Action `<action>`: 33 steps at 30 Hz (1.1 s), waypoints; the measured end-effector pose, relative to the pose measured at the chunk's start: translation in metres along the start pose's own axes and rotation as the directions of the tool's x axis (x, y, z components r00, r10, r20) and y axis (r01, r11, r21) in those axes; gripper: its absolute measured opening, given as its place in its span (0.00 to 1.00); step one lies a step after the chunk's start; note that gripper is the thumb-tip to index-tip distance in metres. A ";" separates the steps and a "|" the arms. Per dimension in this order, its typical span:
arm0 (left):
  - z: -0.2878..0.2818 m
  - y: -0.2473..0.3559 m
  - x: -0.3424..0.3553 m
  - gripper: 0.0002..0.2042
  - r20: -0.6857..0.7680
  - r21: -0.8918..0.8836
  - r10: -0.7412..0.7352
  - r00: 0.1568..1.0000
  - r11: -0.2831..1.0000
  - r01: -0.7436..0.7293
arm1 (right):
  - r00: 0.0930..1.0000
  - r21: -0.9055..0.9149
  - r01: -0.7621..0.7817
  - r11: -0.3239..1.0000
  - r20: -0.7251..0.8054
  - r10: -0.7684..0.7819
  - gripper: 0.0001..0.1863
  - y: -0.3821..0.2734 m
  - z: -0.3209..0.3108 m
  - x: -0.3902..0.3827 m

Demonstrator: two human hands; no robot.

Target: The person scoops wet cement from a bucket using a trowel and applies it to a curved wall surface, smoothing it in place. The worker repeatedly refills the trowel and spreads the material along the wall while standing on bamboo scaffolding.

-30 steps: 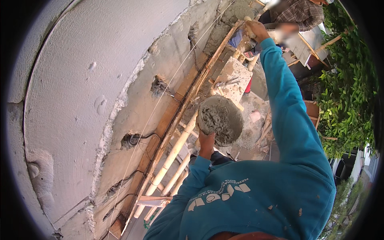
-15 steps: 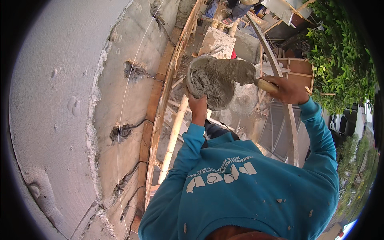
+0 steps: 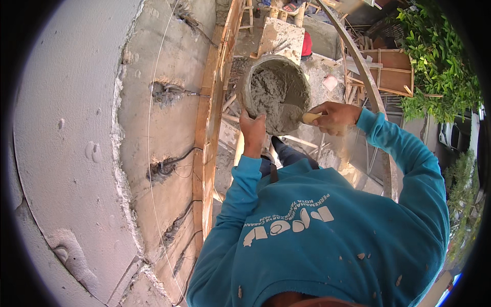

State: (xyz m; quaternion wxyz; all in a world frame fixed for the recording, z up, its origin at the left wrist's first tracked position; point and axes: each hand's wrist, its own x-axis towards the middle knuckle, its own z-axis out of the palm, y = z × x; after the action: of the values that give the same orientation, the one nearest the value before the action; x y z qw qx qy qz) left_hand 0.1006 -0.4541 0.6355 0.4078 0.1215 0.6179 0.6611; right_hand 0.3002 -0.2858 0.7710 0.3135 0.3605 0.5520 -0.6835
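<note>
My left hand (image 3: pixel 253 134) is closed on the near left rim of a round bucket (image 3: pixel 246 87), which hangs in front of me. Wet grey mortar (image 3: pixel 266 92) lies inside and is smeared up its inner wall. In my right hand (image 3: pixel 336 117) I grip a trowel by its pale wooden handle (image 3: pixel 310 118), at the bucket's right edge. The trowel's mortar-coated blade (image 3: pixel 289 113) reaches down inside the bucket, partly lost against the mortar.
At left rises a wall (image 3: pixel 66 133) with white plaster and a rough bare strip holding cable holes. A thin string (image 3: pixel 150 133) runs along it. A wooden board (image 3: pixel 210 153) edges the strip. A curved beam (image 3: pixel 368 77) stands right. Another person's foot (image 3: pixel 290 7) shows far ahead.
The trowel blade, held across the bucket's far right side before, has gone down into the bucket. My right hand has moved left and slightly lower. The view has shifted a little.
</note>
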 end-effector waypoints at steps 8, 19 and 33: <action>0.004 0.051 -0.004 0.28 -0.179 0.446 -0.036 0.983 0.888 0.114 | 0.970 -0.337 0.136 0.932 -0.145 -0.194 0.29 0.001 0.032 -0.021; 0.025 0.013 -0.027 0.48 -0.052 0.733 0.085 0.995 0.680 -0.020 | 0.815 -0.992 -0.069 -0.109 0.007 -0.579 0.36 -0.040 0.004 0.019; -0.023 0.012 -0.010 0.38 -0.084 0.475 -0.008 0.996 0.879 0.047 | 0.718 -0.921 -0.202 0.334 -0.372 -0.589 0.30 0.014 0.023 0.013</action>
State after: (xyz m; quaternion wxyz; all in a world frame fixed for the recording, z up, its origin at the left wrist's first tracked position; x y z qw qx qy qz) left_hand 0.0868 -0.4761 0.6451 0.3500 0.1827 0.7788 0.4875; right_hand 0.3013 -0.3111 0.7555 0.1499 0.2578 0.9484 -0.1079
